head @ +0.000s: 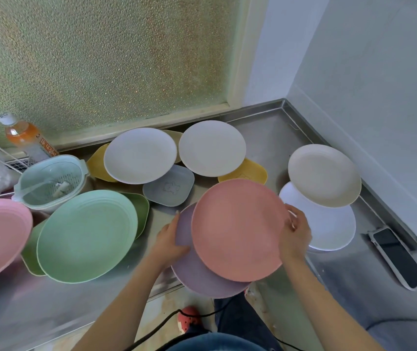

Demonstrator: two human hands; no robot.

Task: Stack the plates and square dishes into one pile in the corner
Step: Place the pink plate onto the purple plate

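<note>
A pink plate [238, 229] resting on a purple plate [202, 274] is held above the counter's [265, 138] front edge: the left hand [170, 240] grips the purple rim, and the right hand [295, 233] is curled round the pink rim, probably so both can be carried as one. A beige plate [325, 174] lies on a white plate [329, 229] by the right edge, seemingly the pile's start. Bare steel is left in the back right corner; a phone [397, 257] lies near the front right.

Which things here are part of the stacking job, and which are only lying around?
Job: pink plate and purple plate in both hands, white plates, beige plate, green plate, yellow dishes, blue dish.
Lying about: phone, bottle, strainer basket.
</note>
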